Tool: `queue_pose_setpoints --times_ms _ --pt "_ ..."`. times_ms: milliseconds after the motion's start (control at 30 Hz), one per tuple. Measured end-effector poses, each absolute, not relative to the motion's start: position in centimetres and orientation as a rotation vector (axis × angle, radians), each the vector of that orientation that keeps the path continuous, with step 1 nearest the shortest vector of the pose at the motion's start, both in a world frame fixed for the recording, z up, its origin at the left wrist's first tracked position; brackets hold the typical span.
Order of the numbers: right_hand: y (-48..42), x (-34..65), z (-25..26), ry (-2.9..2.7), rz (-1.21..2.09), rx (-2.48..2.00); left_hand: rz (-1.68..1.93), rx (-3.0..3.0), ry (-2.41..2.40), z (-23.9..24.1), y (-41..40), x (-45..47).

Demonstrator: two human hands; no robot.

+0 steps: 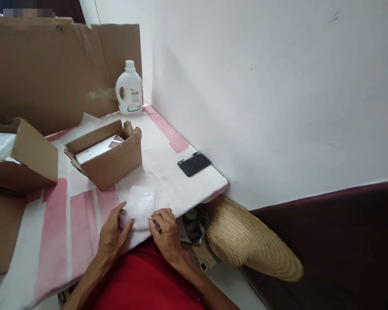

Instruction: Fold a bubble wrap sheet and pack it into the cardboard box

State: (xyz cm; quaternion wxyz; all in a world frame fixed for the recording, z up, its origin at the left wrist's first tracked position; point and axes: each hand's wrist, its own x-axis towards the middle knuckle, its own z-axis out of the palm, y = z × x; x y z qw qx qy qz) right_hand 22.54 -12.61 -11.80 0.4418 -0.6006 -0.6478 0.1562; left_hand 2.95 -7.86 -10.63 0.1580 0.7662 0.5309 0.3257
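A flat square packet of bubble wrap [139, 206] lies on the cloth-covered table at its near edge, right in front of me. My left hand [114, 230] holds its left side, thumb on the near corner and fingers along the edge. At the near right corner my right hand [164, 232] pinches the wrap with curled fingers. A small dark spot shows among those fingers; I cannot make out what it is. What the wrap encloses, if anything, is hidden.
Beyond the packet stands an open cardboard box [121, 163] with white boxes inside. Another carton [35, 150] holding bubble wrap is at left. A white detergent bottle [129, 90] stands at the back, a black phone [195, 164] near the wall. A straw hat [245, 237] hangs beside the table.
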Motion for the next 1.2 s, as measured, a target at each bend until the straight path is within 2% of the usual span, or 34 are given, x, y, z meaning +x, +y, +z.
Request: queue_pose_setpoints --times_ms 133,233,400,567,767,900,1000,1100,1200 --pt "-12.3 22.0 -12.2 -1.556 0.359 -1.547 1.102 2.524 1.460 -9.9 -8.6 3.1" --pt "-12.3 22.1 -12.1 -1.550 0.330 -1.525 0.929 2.857 1.214 -9.9 -8.9 2.7" --pt "-12.5 23.4 -11.5 -1.850 0.269 -1.351 0.780 2.945 1.060 -10.8 -8.1 2.1" --pt "-12.4 24.7 -11.0 -1.986 0.356 -1.265 0.751 2.795 1.011 -9.1 -7.6 2.0" --pt "-10.9 24.4 -10.4 -1.677 0.638 -1.433 0.735 2.246 1.259 -8.0 -5.9 2.8" --pt "-9.1 24.1 -10.9 -1.512 0.715 -1.615 0.936 2.317 1.458 -8.4 -4.7 4.3" --pt "-8.2 24.0 -10.9 -1.524 0.641 -1.722 0.998 2.642 1.387 -9.2 -5.2 5.0" --pt "-8.0 24.3 -10.1 -1.601 0.427 -1.721 0.821 2.823 1.222 -10.6 -6.4 5.1" --pt "-8.5 24.9 -9.6 -1.813 0.301 -1.586 0.719 2.807 1.277 -12.1 -6.8 4.9"
